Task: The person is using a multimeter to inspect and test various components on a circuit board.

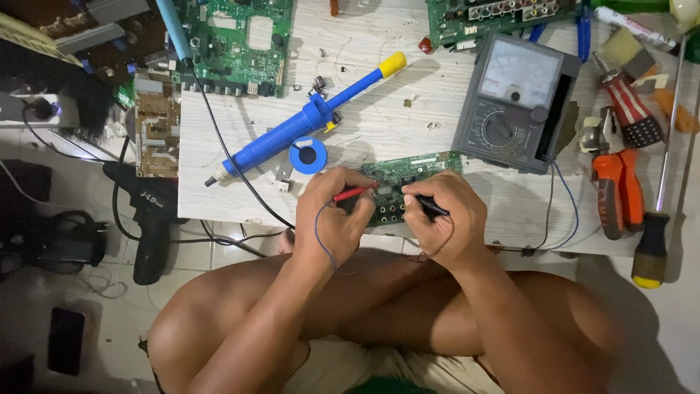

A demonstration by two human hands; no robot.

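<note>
A small green circuit board [408, 174] lies near the front edge of a pale wooden work board [379, 117]. My left hand [332, 215] grips a red test probe [355, 192] whose tip touches the circuit board. My right hand [445, 215] grips a black test probe [433, 208], also pressed on the circuit board. Thin leads run from the probes towards a grey analog multimeter [514, 102] standing to the right of the circuit board.
A blue desoldering pump [306, 124] and a blue solder reel [308, 155] lie left of the hands. Larger circuit boards [237, 44] sit at the back. Pliers [616, 190], a screwdriver [652, 241] and brushes lie right. A black drill [149, 211] rests on the floor.
</note>
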